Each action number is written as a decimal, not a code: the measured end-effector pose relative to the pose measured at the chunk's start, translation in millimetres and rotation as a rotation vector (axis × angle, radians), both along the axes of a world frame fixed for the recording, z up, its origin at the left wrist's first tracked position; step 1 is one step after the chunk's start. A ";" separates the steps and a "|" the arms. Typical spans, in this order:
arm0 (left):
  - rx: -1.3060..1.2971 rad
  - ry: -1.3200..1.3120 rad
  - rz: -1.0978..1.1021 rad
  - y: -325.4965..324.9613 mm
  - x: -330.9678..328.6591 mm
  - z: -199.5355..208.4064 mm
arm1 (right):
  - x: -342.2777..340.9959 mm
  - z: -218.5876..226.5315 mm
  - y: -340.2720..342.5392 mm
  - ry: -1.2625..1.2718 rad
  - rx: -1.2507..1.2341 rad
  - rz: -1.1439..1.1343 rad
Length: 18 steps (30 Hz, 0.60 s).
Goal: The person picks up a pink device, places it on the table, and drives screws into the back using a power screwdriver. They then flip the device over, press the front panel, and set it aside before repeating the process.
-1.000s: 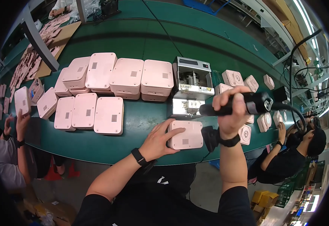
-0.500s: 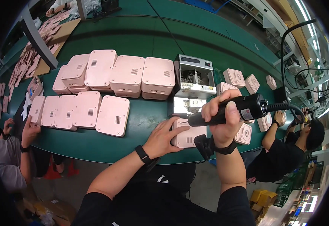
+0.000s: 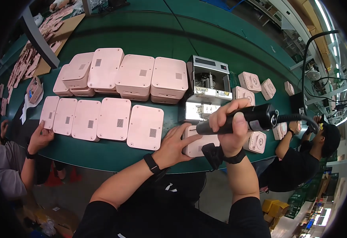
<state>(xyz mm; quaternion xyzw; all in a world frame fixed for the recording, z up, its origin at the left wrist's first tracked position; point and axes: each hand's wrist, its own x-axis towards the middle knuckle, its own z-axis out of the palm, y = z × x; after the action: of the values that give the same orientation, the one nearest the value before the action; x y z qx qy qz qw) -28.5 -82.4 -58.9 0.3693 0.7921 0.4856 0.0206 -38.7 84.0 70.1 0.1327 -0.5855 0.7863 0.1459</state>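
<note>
The left hand (image 3: 172, 147) holds tight to a pale pink plastic box (image 3: 204, 143) near the green bench's (image 3: 102, 154) front edge. The right hand (image 3: 234, 127) grips a black round power screwdriver (image 3: 257, 118) over it. This box seems unfinished; I cannot tell about the others.

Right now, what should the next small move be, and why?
Probably ease the black corded screwdriver onto the upper-left corner of the pink housing: the right hand holds the tool with its nose near that corner, and the left hand braces the housing's left end.
</note>
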 end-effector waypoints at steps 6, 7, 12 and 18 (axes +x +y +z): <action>0.025 0.000 0.018 1.3 1.8 1.0 | 5.6 -0.9 -5.3 0.049 0.009 0.006; 0.026 0.002 0.018 1.8 2.5 1.1 | 5.9 -0.3 -4.9 0.034 0.011 0.001; 0.032 0.001 0.018 2.6 3.4 -0.2 | 1.6 -0.4 -0.4 0.002 0.012 0.038; 0.046 0.004 0.031 3.9 5.2 0.3 | 3.7 -2.4 0.7 -0.007 0.007 0.052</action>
<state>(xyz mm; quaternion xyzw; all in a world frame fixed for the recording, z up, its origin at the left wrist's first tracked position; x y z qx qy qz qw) -23.3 -78.5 -58.7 0.3583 0.7864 0.5032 0.0026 -35.0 84.8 67.7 0.1455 -0.5850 0.7883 0.1231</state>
